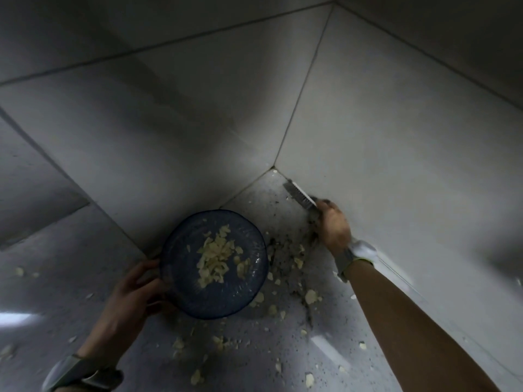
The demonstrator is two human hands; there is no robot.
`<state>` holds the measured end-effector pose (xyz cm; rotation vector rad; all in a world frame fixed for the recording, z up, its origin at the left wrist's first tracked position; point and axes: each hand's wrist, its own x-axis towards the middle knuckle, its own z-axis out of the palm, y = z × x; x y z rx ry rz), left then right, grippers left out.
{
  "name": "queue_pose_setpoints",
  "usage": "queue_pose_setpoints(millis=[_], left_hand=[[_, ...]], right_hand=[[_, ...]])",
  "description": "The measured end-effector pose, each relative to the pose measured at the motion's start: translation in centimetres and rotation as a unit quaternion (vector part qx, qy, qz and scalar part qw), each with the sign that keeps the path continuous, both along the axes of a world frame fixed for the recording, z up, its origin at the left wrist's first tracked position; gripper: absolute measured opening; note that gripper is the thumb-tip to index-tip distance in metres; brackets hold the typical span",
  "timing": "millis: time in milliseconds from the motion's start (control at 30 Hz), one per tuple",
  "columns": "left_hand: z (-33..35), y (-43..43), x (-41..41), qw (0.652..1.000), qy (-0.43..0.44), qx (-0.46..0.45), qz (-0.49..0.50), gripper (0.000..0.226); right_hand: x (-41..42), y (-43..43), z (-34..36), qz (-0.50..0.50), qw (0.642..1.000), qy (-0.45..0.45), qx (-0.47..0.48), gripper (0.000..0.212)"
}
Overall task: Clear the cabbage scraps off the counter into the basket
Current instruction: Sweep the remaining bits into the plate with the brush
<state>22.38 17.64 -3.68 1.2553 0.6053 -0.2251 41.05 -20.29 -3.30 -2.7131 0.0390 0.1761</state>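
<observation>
A round blue basket (pixel 181 290) sits on the speckled grey counter (pixel 325 360), with a heap of pale cabbage scraps (pixel 215 257) inside it. My left hand (pixel 133 292) grips the basket's left rim. My right hand (pixel 334 226) holds a small brush (pixel 300 195) whose bristles lie along the foot of the right wall, close to the corner. More cabbage scraps (pixel 288 261) lie loose on the counter between the basket and my right hand, and others are scattered toward the front (pixel 310 379).
Two tiled walls (pixel 396 137) meet in a corner just behind the brush, closing off the counter at the back and right. A few stray scraps (pixel 19 271) lie on the counter at far left.
</observation>
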Motion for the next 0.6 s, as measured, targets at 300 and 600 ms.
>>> queue_pose_setpoints(millis=[300, 600], left_hand=[[0.5, 0.5, -0.7, 1.000, 0.009, -0.022, -0.003, 0.029], [0.9, 2.1, -4.0, 1.000, 0.022, -0.002, -0.001, 0.030]], right_hand=[[-4.4, 0.4, -0.1, 0.262, 0.955, 0.126, 0.053, 0.037], [-6.5, -1.3, -1.3, -0.005, 0.999, -0.004, 0.039, 0.041]])
